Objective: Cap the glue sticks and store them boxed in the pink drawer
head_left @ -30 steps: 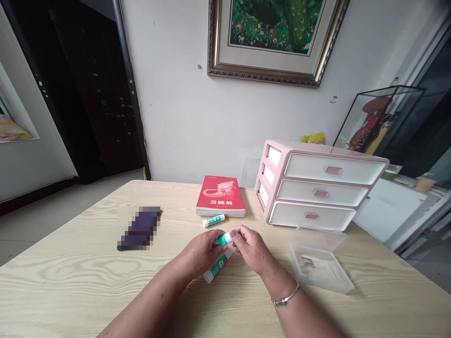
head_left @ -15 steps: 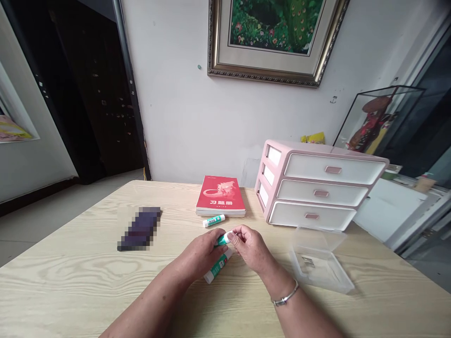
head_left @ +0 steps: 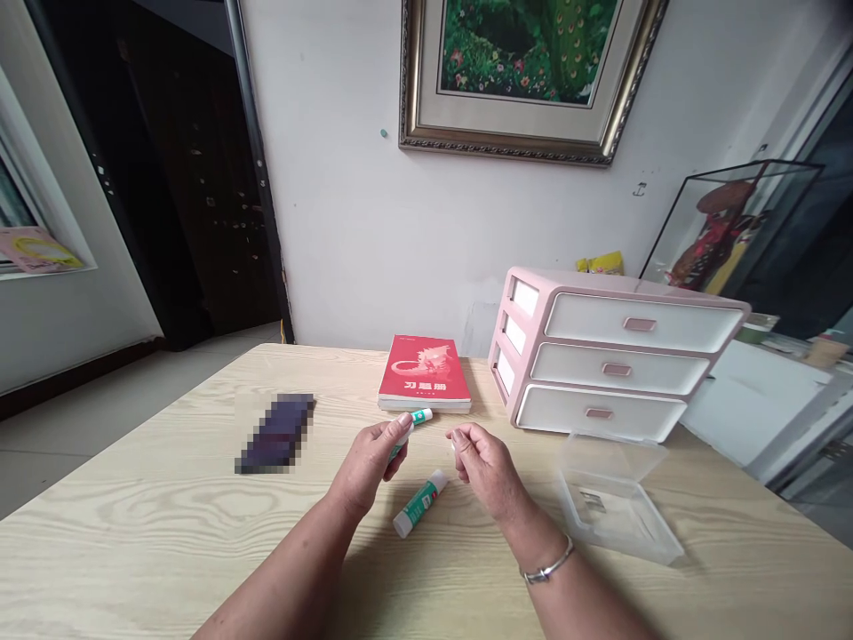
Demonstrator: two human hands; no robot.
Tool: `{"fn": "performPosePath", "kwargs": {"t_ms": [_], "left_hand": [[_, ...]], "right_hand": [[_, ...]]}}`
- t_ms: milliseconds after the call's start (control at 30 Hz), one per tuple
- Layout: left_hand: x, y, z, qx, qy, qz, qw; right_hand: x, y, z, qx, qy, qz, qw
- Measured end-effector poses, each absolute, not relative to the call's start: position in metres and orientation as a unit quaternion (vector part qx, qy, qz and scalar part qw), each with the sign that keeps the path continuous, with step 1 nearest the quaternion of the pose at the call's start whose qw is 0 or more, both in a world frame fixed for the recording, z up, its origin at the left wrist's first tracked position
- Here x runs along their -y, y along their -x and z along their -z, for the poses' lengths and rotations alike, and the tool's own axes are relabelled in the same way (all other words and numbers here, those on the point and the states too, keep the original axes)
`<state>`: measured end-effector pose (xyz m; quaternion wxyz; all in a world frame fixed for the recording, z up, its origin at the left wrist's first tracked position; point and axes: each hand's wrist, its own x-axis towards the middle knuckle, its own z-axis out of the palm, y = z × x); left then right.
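Observation:
My left hand (head_left: 371, 460) is closed around a green-and-white glue stick (head_left: 400, 443), held tilted above the table with its lower part hidden by the fingers. A short gap to the right, my right hand (head_left: 485, 467) pinches a small white cap (head_left: 454, 445), mostly covered by thumb and fingers. Below and between the hands lies a larger green-and-white glue stick (head_left: 420, 504) on its side. Another glue stick (head_left: 422, 416) rests at the front edge of the red book (head_left: 425, 369), partly behind my left hand.
A pink and white drawer unit (head_left: 617, 342) stands at the back right. In front of it sits a clear plastic box (head_left: 623, 516) with its lid up and small items inside. A dark, pixelated flat object (head_left: 275, 436) lies on the wooden table (head_left: 166, 524) at left.
My hands have come apart; the right has pulled the white cap off the glue stick's end. The left has tipped the stick more upright. The view has shifted slightly.

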<state>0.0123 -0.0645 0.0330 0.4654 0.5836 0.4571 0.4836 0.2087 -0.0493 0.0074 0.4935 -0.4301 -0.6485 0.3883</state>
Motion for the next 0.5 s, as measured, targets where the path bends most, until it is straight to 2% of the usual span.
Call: {"fn": "performPosePath", "kwargs": {"t_ms": [267, 500], "left_hand": [[0.0597, -0.0131, -0.0259, -0.367, -0.466, -0.538, 0.599], [0.0659, -0.0149, -0.0299, -0.345, -0.478, -0.553, 0.589]], "right_hand": [[0.0471, -0.2106, -0.0048, 0.642, 0.438, -0.373, 0.507], [0.0461, -0.2111, -0.0028, 0.644, 0.449, -0.367, 0.499]]}}
